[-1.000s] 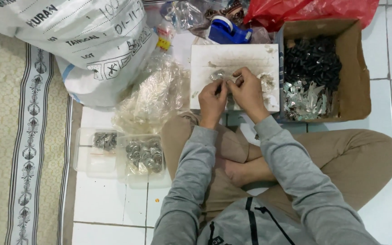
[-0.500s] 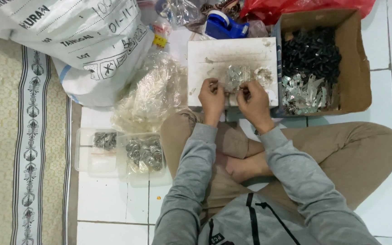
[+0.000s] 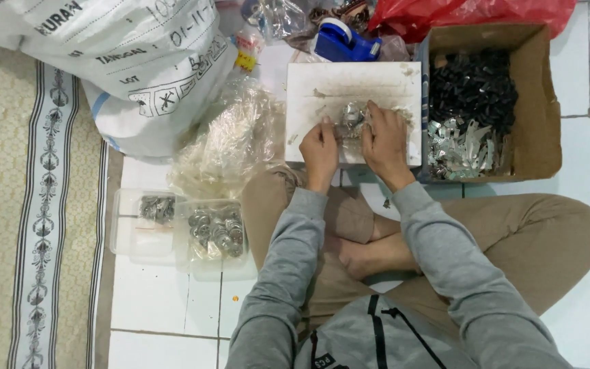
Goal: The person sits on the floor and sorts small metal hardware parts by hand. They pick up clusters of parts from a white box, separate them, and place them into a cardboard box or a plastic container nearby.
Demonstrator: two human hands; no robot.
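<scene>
- You sit cross-legged on the white tiled floor (image 3: 165,301), and both your hands work over a flat white scuffed board (image 3: 349,85) in front of your knees.
- Your left hand (image 3: 320,152) rests at the board's near edge, its fingers curled in on a small cluster of shiny silver metal pieces (image 3: 351,117); the grip looks closed on it, though the fingertips are partly hidden.
- Your right hand (image 3: 385,140) lies just beside the left, with its fingers bent down onto the same cluster from the other side, touching it.
- The cluster sits on the board, between your two hands, near the board's middle.
- Just right of the board stands an open brown cardboard box (image 3: 541,102) holding black small parts at the back and silver metal strips at the front.
- Left of your knee are two clear plastic tubs (image 3: 128,229) with round metal rings in them.
- Crumpled clear plastic bags (image 3: 230,140) lie between the tubs and the board.
- A large white woven sack (image 3: 117,61) lies behind them.
- A blue tape dispenser (image 3: 343,39) sits just beyond the board.
</scene>
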